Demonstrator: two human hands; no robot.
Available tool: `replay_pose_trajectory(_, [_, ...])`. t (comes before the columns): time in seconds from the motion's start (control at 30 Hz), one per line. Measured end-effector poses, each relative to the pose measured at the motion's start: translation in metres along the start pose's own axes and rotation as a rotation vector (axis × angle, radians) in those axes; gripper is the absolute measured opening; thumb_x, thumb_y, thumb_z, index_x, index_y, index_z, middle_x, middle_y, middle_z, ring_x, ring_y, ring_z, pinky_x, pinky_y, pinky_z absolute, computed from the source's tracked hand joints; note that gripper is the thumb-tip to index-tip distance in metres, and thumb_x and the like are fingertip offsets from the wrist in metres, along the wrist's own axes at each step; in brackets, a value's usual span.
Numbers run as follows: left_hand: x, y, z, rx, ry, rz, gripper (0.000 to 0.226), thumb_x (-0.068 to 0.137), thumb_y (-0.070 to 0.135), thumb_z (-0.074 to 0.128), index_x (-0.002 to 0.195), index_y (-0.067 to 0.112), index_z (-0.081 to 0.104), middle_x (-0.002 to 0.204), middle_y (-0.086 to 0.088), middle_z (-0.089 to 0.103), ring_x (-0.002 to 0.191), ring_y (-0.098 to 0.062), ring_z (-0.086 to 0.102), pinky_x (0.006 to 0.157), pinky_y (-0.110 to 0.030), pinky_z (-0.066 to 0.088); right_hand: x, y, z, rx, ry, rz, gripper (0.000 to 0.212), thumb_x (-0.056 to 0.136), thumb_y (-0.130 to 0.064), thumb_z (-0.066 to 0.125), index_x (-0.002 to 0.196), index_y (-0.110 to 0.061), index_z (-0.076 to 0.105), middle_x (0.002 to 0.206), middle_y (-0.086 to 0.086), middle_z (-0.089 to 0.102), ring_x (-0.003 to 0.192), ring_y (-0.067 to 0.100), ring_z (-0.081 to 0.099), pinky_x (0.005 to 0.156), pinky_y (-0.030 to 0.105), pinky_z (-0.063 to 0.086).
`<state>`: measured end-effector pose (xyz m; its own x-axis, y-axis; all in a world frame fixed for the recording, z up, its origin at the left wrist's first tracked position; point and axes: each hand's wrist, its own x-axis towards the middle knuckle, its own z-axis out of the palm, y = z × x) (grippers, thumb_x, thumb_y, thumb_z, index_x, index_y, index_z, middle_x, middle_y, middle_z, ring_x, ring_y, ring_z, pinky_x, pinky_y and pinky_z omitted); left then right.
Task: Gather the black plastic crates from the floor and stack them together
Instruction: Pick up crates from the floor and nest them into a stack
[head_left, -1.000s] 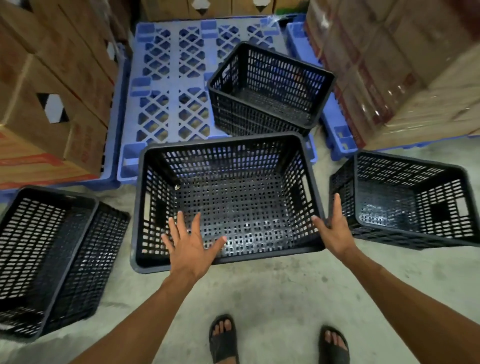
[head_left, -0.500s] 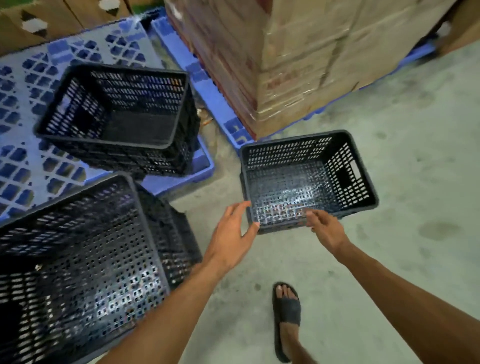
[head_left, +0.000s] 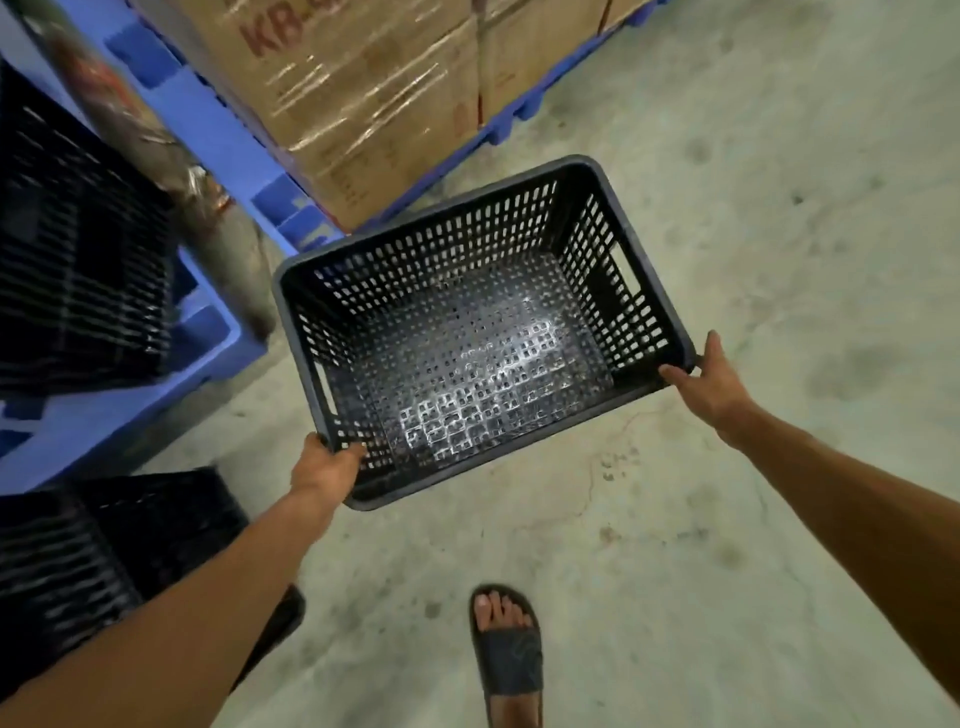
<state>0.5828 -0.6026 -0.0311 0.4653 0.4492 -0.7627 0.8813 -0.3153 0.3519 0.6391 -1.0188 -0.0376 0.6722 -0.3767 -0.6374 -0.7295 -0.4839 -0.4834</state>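
A black perforated plastic crate (head_left: 597, 179) fills the middle of the view, open side up and empty. My left hand (head_left: 324, 467) grips its near left corner, fingers curled over the rim. My right hand (head_left: 709, 376) holds its near right corner, thumb and fingers on the rim. A second black crate (head_left: 78, 260) rests on a blue pallet at the left. A third black crate (head_left: 93, 561) stands on the floor at the lower left, partly hidden by my left forearm.
The blue pallet (head_left: 104, 431) lies at the left. Another blue pallet (head_left: 228, 130) behind carries shrink-wrapped cardboard boxes (head_left: 363, 104). Bare concrete floor (head_left: 779, 208) stretches to the right. My sandalled foot (head_left: 506, 654) stands below the crate.
I have turned right, away from the big crate, and stepped closer. Both hands went from reaching toward the smaller crate to gripping its near corners.
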Motion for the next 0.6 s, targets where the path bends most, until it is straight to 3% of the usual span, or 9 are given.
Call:
replay_pose_trajectory(0.1, [0.02,-0.006,0.002,0.14,0.072,-0.02,0.047,0.085,0.008,0.062,0.128,0.003,0.045,0.126,-0.023,0.059,0.113,-0.039,0.058,0.095,-0.042,0.05,0.019,0.01,0.007,0.179,-0.023,0.063,0.041,0.091,-0.011,0.061,0.125,-0.014,0.037,0.129,0.02,0.056,0.099,0.033,0.061,0.093,0.06,0.051])
replay_pose_trajectory(0.2, [0.027,-0.01,-0.005,0.227,0.069,0.013,0.041,0.079,0.004,0.064,0.118,0.005,0.05,0.113,-0.019,0.063,0.105,-0.038,0.062,0.09,-0.046,0.054,0.022,0.006,0.012,0.405,0.066,0.112,0.039,0.084,0.008,0.056,0.109,-0.016,0.038,0.117,0.02,0.057,0.092,0.029,0.06,0.09,0.058,0.053])
replay_pose_trajectory(0.27, [0.022,-0.008,-0.015,0.218,0.1,0.06,0.032,0.077,0.006,0.064,0.106,0.012,0.053,0.103,-0.011,0.063,0.093,-0.03,0.062,0.079,-0.039,0.055,0.015,-0.003,0.007,0.511,0.123,0.143,0.041,0.079,0.014,0.051,0.106,-0.014,0.039,0.105,0.017,0.056,0.08,0.028,0.059,0.077,0.051,0.058])
replay_pose_trajectory(0.37, [0.0,-0.005,-0.038,0.212,0.135,0.133,0.027,0.075,0.009,0.067,0.095,0.02,0.054,0.092,-0.003,0.062,0.07,-0.013,0.054,0.06,-0.022,0.042,-0.011,-0.012,-0.007,0.536,0.199,0.154,0.034,0.076,0.015,0.053,0.092,-0.014,0.046,0.093,0.012,0.058,0.067,0.025,0.058,0.048,0.032,0.056])
replay_pose_trajectory(0.47, [-0.04,-0.005,-0.069,0.167,0.096,0.181,0.025,0.074,0.009,0.072,0.088,0.021,0.055,0.088,-0.001,0.064,0.076,-0.018,0.06,0.066,-0.026,0.046,-0.062,-0.014,-0.029,0.53,0.317,0.184,0.032,0.076,0.012,0.054,0.078,-0.019,0.047,0.095,0.016,0.06,0.069,0.027,0.059,0.051,0.034,0.056])
replay_pose_trajectory(0.6, [-0.11,0.003,-0.119,0.148,0.068,0.237,0.02,0.076,0.013,0.07,0.085,0.025,0.056,0.081,0.007,0.063,0.089,-0.026,0.065,0.08,-0.036,0.052,-0.148,-0.026,-0.065,0.579,0.392,0.167,0.027,0.078,0.011,0.053,0.094,-0.01,0.051,0.094,0.017,0.058,0.07,0.03,0.055,0.04,0.027,0.055])
